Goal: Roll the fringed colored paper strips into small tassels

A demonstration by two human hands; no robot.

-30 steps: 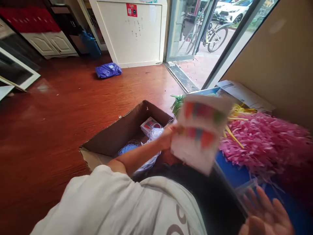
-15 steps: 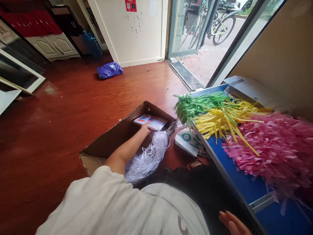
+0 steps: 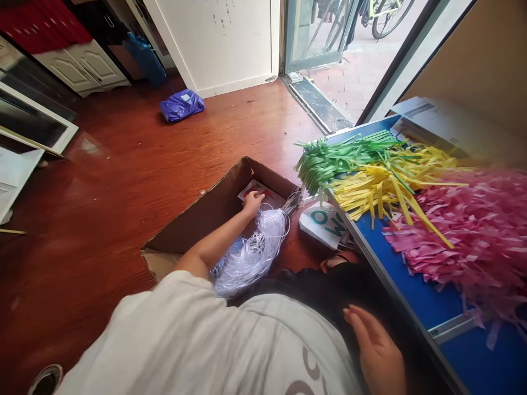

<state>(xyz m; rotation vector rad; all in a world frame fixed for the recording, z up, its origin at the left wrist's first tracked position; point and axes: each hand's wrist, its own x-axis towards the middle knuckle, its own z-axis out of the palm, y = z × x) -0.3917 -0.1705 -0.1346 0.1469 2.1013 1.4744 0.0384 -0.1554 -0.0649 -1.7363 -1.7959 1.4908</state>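
My left hand [image 3: 252,202] reaches down into an open cardboard box [image 3: 193,222] on the floor. Its fingers are curled on a colourful printed card [image 3: 265,192] lying at the far end of the box. A bundle of white shredded strips [image 3: 255,252] spills out of the box beside my forearm. My right hand [image 3: 374,351] lies low at the right on my dark trousers, fingers stretched out and holding nothing.
A blue table [image 3: 411,285] at the right carries green [image 3: 337,159], yellow [image 3: 379,184] and pink [image 3: 473,230] shredded strips. A white bag with green letters [image 3: 323,222] lies under its edge. A purple bag [image 3: 181,104] sits on the wooden floor near an open doorway [image 3: 329,38].
My left hand brought the colourful card down from in front of the table into the box and now rests on it there. My right hand moved up onto my lap.
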